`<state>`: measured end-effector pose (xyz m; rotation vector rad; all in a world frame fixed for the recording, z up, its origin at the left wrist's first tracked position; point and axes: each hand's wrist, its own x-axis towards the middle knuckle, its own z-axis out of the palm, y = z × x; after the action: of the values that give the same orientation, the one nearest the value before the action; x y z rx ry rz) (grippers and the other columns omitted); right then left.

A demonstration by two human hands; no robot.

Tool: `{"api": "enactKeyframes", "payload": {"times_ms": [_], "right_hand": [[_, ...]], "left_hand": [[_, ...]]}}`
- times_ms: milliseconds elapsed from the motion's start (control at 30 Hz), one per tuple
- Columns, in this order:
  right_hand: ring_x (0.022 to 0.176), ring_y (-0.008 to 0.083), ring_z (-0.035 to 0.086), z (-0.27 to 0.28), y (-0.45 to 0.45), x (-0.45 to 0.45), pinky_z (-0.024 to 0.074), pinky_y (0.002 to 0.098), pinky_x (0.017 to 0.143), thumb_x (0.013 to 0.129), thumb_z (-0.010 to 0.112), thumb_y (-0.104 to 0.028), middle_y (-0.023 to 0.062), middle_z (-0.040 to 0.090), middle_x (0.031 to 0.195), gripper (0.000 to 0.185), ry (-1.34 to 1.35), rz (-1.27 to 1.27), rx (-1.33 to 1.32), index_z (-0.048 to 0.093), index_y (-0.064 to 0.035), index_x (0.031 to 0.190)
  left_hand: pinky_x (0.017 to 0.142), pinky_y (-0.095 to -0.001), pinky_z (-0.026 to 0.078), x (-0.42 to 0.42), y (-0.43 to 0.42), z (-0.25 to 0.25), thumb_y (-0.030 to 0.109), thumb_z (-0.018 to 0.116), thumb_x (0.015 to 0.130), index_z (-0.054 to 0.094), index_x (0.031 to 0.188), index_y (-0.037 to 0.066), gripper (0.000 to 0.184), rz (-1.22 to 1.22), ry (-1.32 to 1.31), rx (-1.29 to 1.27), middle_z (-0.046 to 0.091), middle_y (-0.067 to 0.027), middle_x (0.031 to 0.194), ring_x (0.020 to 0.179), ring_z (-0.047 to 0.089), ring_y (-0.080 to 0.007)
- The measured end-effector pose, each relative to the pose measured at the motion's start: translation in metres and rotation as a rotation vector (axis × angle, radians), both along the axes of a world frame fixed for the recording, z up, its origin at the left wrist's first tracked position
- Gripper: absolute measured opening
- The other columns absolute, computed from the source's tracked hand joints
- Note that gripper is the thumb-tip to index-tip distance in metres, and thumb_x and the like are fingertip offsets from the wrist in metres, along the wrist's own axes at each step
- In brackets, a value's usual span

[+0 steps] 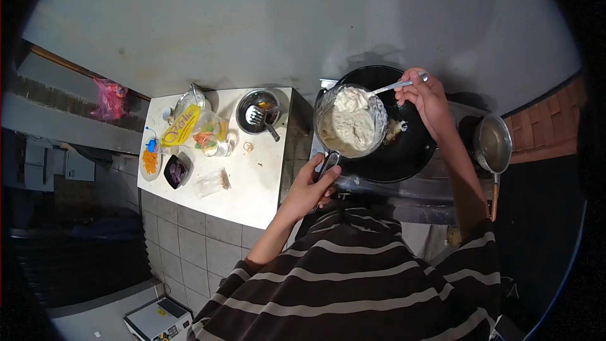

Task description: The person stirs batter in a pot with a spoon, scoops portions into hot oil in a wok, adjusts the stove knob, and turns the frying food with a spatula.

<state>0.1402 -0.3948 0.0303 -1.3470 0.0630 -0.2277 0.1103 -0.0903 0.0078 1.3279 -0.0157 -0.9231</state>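
My left hand [314, 184] is closed around the handle of a metal saucepan [323, 132] filled with thick, pale, lumpy batter [349, 127]. The saucepan is held over the left side of a large black wok [410, 163] on the stove. In my right hand [424, 102] is a metal spoon [399, 83], gripped by its handle. The bowl of the spoon is in a mound of batter at the top of the saucepan and is hidden by it. Some small light bits [396, 130] lie in the wok.
At left a white table [255, 199] carries a metal bowl [243, 121] with a slotted turner [255, 115], a yellow-printed plastic bag [181, 127], a dark bowl [175, 171] and a plate of orange shreds [150, 161]. Right of the wok sits another pan [493, 143] with a wooden handle.
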Motion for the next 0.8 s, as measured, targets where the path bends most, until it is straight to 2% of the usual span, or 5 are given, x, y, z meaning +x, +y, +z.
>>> {"api": "enactKeyframes", "payload": {"times_ms": [467,667,800], "right_hand": [[0.077,0.0191,0.062,-0.009,-0.029,0.019,0.0501,0.0316,0.07,0.104,0.044,-0.024,0.0125,0.062,0.086,0.027,-0.025,-0.061,0.038,0.054,0.0009,0.1],[0.077,0.0169,0.062,-0.014,-0.067,0.015,0.0513,0.0287,0.073,0.104,0.045,-0.027,0.0116,0.062,0.086,0.029,0.006,-0.126,-0.051,0.055,0.0005,0.101],[0.077,0.0171,0.064,-0.038,-0.081,0.024,0.0534,0.0287,0.073,0.103,0.046,-0.031,0.0116,0.062,0.086,0.034,0.059,-0.165,-0.189,0.056,0.0016,0.101]], "left_hand": [[0.043,-0.0216,0.026,0.009,0.016,0.005,0.02,0.062,0.096,0.041,0.11,0.007,0.028,0.048,-0.002,0.038,0.044,0.0008,0.063,0.05,0.037,-0.0058],[0.042,-0.0221,0.028,0.0,0.036,0.019,0.016,0.062,0.096,0.041,0.116,0.007,0.03,0.093,0.014,0.066,0.044,0.0007,0.063,0.049,0.037,-0.0061],[0.04,-0.0215,0.027,-0.01,0.055,0.028,0.013,0.061,0.096,0.041,0.117,0.006,0.029,0.155,0.004,0.062,0.045,-0.0015,0.065,0.051,0.04,-0.0072]]}}
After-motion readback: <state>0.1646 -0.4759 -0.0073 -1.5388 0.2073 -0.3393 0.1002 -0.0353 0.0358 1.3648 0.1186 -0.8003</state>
